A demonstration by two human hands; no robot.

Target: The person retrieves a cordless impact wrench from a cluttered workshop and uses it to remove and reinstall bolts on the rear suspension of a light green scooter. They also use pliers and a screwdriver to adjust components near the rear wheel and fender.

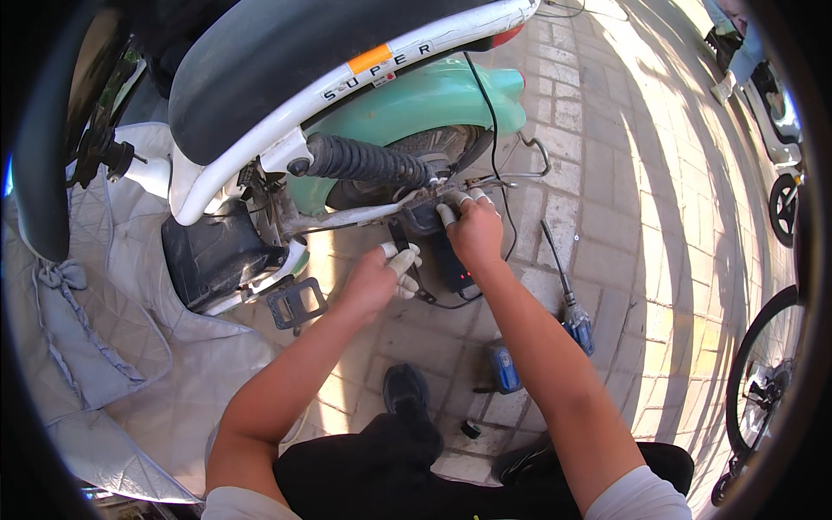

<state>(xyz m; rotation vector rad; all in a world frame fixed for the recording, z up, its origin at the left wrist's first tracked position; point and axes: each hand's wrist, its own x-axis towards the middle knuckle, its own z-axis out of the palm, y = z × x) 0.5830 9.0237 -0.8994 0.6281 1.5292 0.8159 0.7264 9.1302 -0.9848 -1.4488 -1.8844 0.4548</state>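
Observation:
My left hand (378,279), with white coverings on its fingertips, is closed around a dark bar-like part (399,232) below the scooter's rear end. Farther right, my right hand (476,230) has its fingers curled at the rear axle area (433,192); what they grip is hidden. Between the hands lies a black box (452,267) with small red lights. A black cable (513,227) loops down from the rear of the scooter past my right hand. Above my hands are the scooter's green rear fender (407,102), wheel and black coil shock absorber (368,161).
A long-shafted tool with a blue body (579,328) lies right of my right forearm. Near it are a blue and black block (505,370) and a small black ring-shaped item (471,429). A grey quilted cover (130,347) spreads at left. Another wheel (763,373) stands far right.

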